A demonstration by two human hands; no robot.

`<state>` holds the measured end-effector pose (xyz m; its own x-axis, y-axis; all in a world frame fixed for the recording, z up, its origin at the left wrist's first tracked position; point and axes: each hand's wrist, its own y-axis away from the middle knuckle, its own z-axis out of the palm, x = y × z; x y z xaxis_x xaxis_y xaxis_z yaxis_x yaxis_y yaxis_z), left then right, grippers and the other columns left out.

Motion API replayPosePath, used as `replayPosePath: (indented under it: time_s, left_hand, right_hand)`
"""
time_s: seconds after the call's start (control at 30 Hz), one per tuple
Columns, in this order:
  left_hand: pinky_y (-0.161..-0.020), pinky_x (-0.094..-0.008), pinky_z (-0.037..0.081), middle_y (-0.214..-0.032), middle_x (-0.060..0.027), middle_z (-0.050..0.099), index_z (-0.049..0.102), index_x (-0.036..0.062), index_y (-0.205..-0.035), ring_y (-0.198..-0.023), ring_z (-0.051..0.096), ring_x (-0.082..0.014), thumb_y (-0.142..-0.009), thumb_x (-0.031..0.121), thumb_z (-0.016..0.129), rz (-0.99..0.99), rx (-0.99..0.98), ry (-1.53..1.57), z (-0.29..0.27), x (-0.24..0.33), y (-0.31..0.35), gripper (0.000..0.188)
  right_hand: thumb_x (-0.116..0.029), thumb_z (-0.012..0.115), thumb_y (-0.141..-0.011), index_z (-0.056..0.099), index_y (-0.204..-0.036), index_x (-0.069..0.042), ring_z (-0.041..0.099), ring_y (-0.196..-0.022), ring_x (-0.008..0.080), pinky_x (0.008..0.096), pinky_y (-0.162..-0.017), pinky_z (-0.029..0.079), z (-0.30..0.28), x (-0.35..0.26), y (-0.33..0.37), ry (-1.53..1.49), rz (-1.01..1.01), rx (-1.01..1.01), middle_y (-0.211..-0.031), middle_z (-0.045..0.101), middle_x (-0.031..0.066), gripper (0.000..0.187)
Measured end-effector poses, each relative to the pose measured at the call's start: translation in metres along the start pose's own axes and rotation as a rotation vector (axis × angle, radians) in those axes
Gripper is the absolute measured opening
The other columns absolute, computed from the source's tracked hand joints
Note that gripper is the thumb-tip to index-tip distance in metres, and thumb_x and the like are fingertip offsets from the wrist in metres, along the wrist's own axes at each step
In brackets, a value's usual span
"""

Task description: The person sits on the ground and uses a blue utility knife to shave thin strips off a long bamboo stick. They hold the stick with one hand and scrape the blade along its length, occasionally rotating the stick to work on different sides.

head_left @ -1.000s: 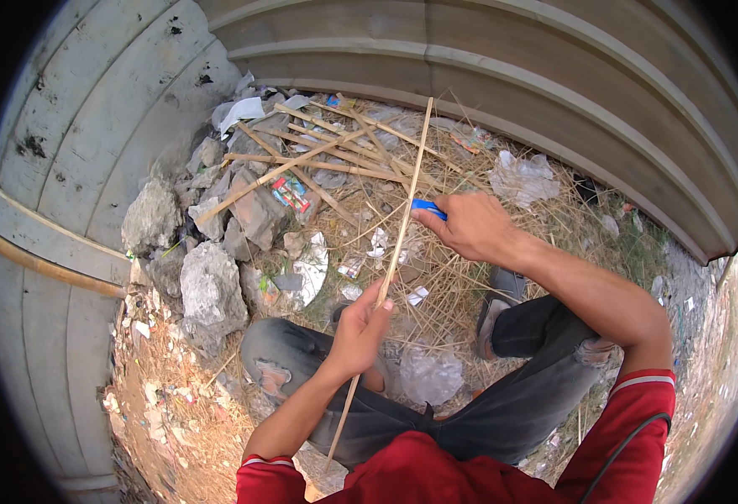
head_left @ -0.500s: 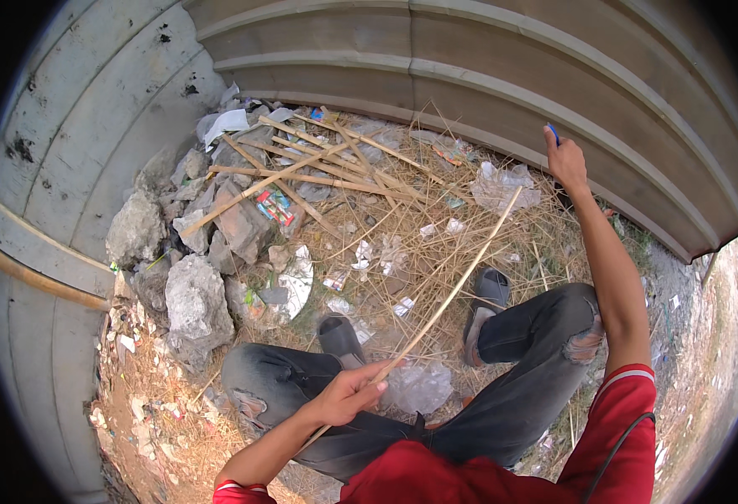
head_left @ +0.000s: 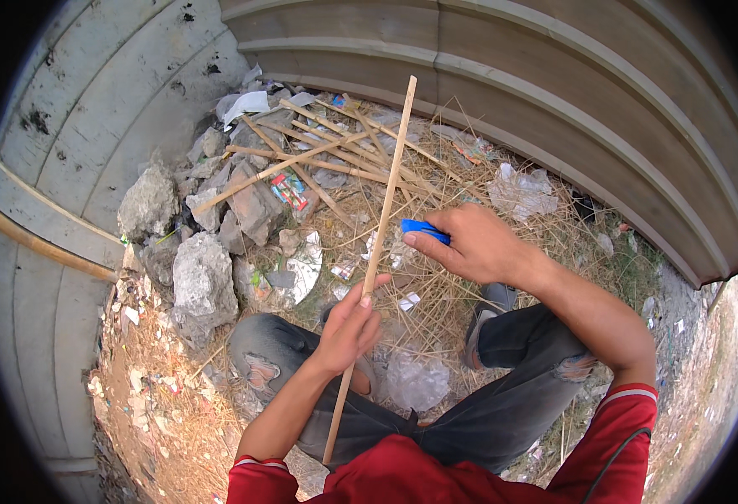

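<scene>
I see the left hand point(head_left: 350, 329) wrapped around a slender wooden strip point(head_left: 392, 181) a little below its middle, held above the littered ground point(head_left: 503, 403) with one end toward the edge by the corrugated wall point(head_left: 554, 101). The right hand point(head_left: 474, 244), apart from the left, clasps a blue hand tool point(head_left: 424, 230) just beside the strip. I judge the strip light, stiff yet springy, perhaps splintery, best gripped near mid-length.
</scene>
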<state>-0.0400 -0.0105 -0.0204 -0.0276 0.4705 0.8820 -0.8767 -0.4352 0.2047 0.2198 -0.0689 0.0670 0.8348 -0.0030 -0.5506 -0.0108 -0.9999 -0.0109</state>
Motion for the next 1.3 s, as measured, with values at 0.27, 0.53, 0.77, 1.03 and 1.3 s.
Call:
replayPosePath:
  time_s: [0.27,0.53,0.77,1.03,1.3]
  left_hand:
    - [-0.042,-0.0202,0.024,-0.055,0.0056,0.030,0.039,0.0051,-0.148,-0.042,0.024,-0.0046,-0.110,0.028,0.038,-0.065,0.107,0.072,0.005,-0.005,-0.012,0.044]
    - [-0.042,-0.0202,0.024,-0.056,0.0061,0.030,0.042,0.0055,-0.145,-0.043,0.023,-0.0043,-0.110,0.026,0.040,-0.016,0.051,0.020,0.005,-0.003,-0.006,0.041]
    - [-0.042,-0.0206,0.024,-0.056,0.0063,0.030,0.045,0.0093,-0.140,-0.043,0.023,-0.0040,-0.110,0.027,0.039,-0.052,0.088,0.084,-0.002,-0.003,-0.008,0.035]
    - [-0.044,-0.0202,0.024,-0.057,0.0075,0.026,0.039,0.0026,-0.147,-0.046,0.023,-0.0032,-0.110,0.027,0.039,-0.127,-0.075,0.021,0.007,-0.006,0.007,0.044]
    - [-0.045,-0.0209,0.025,-0.055,0.0074,0.031,0.039,-0.0007,-0.148,-0.044,0.027,-0.0024,-0.110,0.023,0.039,-0.155,-0.195,-0.140,-0.005,-0.016,0.020,0.045]
  right_hand:
    - [-0.052,0.052,-0.099,0.072,-0.087,-0.002,0.067,-0.070,0.0437,0.0523,-0.067,0.053,0.044,-0.014,0.000,0.028,0.018,-0.085,-0.069,0.066,0.0231,0.055]
    - [-0.054,0.051,-0.099,0.071,-0.087,-0.003,0.066,-0.065,0.0427,0.0527,-0.062,0.053,0.025,-0.008,0.005,0.083,0.045,-0.108,-0.064,0.064,0.0215,0.056]
    - [-0.054,0.053,-0.098,0.073,-0.097,-0.004,0.067,-0.068,0.0440,0.0520,-0.064,0.054,0.047,-0.014,0.001,0.070,-0.042,-0.132,-0.066,0.066,0.0218,0.054]
    - [-0.056,0.047,-0.100,0.071,-0.086,0.002,0.066,-0.070,0.0456,0.0504,-0.071,0.052,-0.020,0.077,-0.044,0.059,0.366,0.288,-0.072,0.066,0.0256,0.065]
    - [-0.058,0.045,-0.100,0.064,-0.076,0.007,0.060,-0.070,0.0436,0.0489,-0.073,0.048,-0.034,0.195,0.001,0.128,0.582,0.554,-0.069,0.061,0.0282,0.072]
